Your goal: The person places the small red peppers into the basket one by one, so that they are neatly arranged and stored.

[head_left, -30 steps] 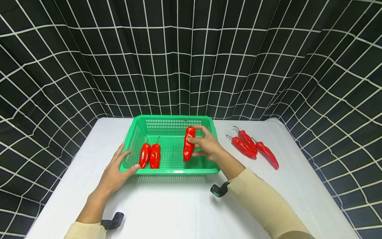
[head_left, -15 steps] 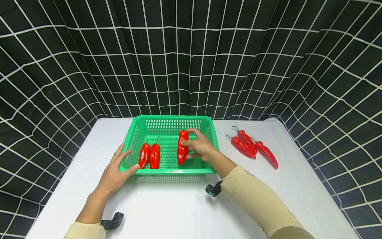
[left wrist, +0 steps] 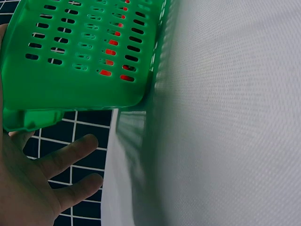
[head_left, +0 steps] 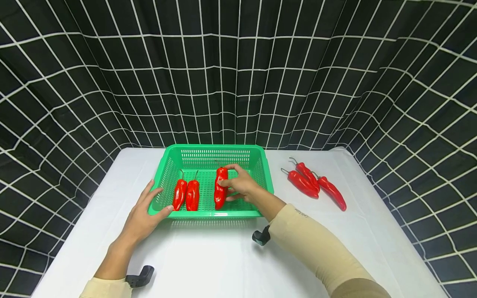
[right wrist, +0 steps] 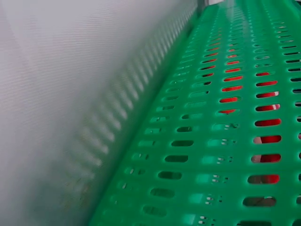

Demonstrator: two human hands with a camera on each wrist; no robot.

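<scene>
In the head view, my right hand (head_left: 238, 185) pinches a long red chili pepper (head_left: 220, 194) between thumb and fingers. The pepper points stem-away, low inside the green basket (head_left: 220, 214). My left hand (head_left: 141, 219) rests on the basket's near left corner, thumb on the front rim and another fingertip over the left rim. The left wrist view shows straight, spread fingers (left wrist: 77, 193) beyond the basket wall. Two more red chili peppers (head_left: 192, 196) lie side by side in the basket's left part. In the right wrist view the slotted wall (right wrist: 188, 157) hides the hand; red shows through its slots.
On the white-covered table (head_left: 208, 260), three red chili peppers (head_left: 333, 193) lie close together right of the basket. A black curtain (head_left: 238, 82) with a white grid surrounds the table's back and sides.
My right hand has moved left and a little toward me, carrying the chili pepper nearer the two in the basket. My left hand stays at the corner.
</scene>
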